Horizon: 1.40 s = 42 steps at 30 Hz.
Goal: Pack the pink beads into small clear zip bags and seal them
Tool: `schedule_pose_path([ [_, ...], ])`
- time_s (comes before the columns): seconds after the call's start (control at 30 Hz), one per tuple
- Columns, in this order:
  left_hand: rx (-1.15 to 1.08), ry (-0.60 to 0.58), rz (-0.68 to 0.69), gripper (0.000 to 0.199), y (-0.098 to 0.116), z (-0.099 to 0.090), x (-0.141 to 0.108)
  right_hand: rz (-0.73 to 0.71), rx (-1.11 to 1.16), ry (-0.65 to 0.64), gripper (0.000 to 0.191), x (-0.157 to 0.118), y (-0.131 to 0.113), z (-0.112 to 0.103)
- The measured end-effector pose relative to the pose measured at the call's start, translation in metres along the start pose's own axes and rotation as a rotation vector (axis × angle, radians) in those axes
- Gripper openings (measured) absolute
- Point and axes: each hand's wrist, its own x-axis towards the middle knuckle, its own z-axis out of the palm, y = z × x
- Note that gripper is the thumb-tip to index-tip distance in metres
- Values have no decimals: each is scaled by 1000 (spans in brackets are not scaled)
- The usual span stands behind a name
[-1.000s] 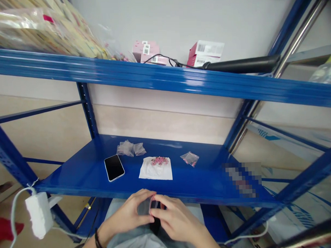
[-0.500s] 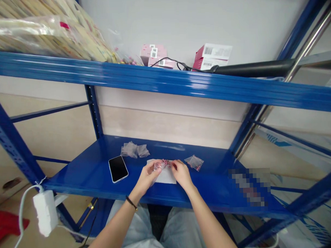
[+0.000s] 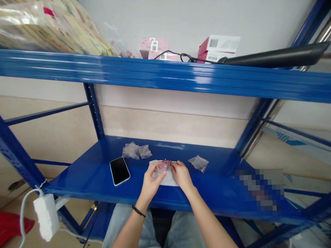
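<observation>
My left hand (image 3: 150, 180) is closed on a small clear plastic bag (image 3: 162, 168), thumb in front and fingers behind. Right beside the bag's mouth lies a cluster of small pink and dark red beads (image 3: 167, 162). My right hand (image 3: 182, 176) has its fingers curled together at the right side of this cluster, touching it; the fingertips are partly hidden. Under both hands is a white sheet (image 3: 170, 180) on the blue shelf (image 3: 88, 177). To the right of my right hand sits a small zip bag (image 3: 198, 163) with similar beads inside.
Several flat clear bags (image 3: 131, 151) lie at the back left, behind a phone (image 3: 119, 171). An upper blue beam (image 3: 153, 77) crosses above the hands. Pink boxes (image 3: 153, 47), a black rod-like object (image 3: 277, 57) and wrapped bundles (image 3: 56, 33) are on the upper shelf.
The camera view has shifted slightly. Both hands stay close together over the white sheet, the bag still in my left hand; my right fingers remain at the beads.
</observation>
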Motion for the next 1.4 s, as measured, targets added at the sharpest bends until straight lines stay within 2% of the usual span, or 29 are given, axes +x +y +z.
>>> schedule_pose_path([
  [0.27,22,-23,-48,41,-6,2,-1,-16,73,-5,27,3,1,-2],
  [0.43,-7,-39,-92,41,-10,4,2,-32,228,27,25,8,-1,-26],
  [0.53,-4,-67,-87,40,-6,4,2,-123,544,9,21,9,-12,-46],
  [0.6,-16,-82,-83,40,-3,3,2,-207,705,-55,19,9,-22,-56],
  [0.73,-53,-82,-96,41,-1,3,3,-303,699,-154,20,11,-35,-60],
  [0.8,-71,-61,-115,41,-1,4,3,-265,696,-121,24,15,-34,-57],
  [0.9,-111,-8,-157,41,-4,2,1,-119,599,-42,31,26,-28,-45],
  [1.0,-159,148,-200,46,-7,-4,-3,-35,451,-57,31,44,-30,-26],
  [1.1,-218,348,-227,53,-9,-14,-6,-42,351,-121,29,65,-44,-2],
  [1.2,-298,467,-263,53,-14,-21,-7,-64,232,-181,20,82,-63,18],
  [1.3,-371,490,-299,50,-18,-22,-6,-110,152,-230,16,91,-77,30],
  [1.4,-376,455,-306,49,-18,-21,-7,-149,107,-263,16,92,-84,36],
])
